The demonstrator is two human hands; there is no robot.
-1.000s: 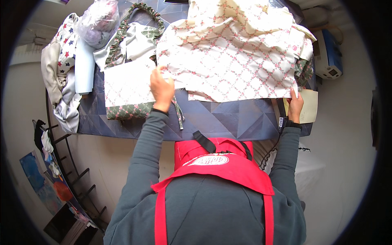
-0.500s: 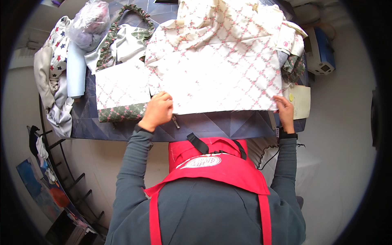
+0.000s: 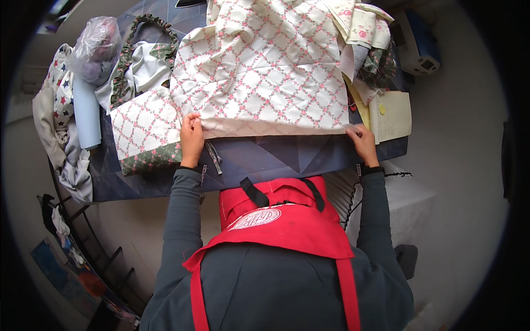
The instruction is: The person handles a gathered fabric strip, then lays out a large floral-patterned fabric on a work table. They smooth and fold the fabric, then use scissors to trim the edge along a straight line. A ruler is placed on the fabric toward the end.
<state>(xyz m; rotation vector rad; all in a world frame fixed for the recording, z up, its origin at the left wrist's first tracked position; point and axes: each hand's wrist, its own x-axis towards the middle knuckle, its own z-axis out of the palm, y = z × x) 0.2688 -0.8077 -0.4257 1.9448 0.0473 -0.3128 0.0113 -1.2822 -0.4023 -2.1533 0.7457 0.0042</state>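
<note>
A large white cloth (image 3: 270, 77) with a pink rose lattice is spread on the dark blue tabletop, rumpled toward the far side. Its near edge shows a paler strip turned back along its length. My left hand (image 3: 191, 140) pinches the left end of this edge. At the right end, my right hand (image 3: 362, 144) has the corner between its fingertips. Just left of my left hand is a folded piece (image 3: 146, 124) of the same print with a dark green floral border. A narrow patterned strip (image 3: 214, 157) hangs beside that hand.
At the left lie a pale blue roll (image 3: 87, 113), a plastic bag of yarn-like balls (image 3: 99, 47) and grey and star-print cloths. Green floral gathered trim (image 3: 132, 44) lies behind. Cream paper (image 3: 391, 116) and fabric scraps (image 3: 364, 25) sit right, near a blue box (image 3: 417, 44).
The cloth's near edge now shows a turned-back pale strip. Both hands have stayed at its ends, with my right hand now lower on the corner. The whole view has shifted slightly.
</note>
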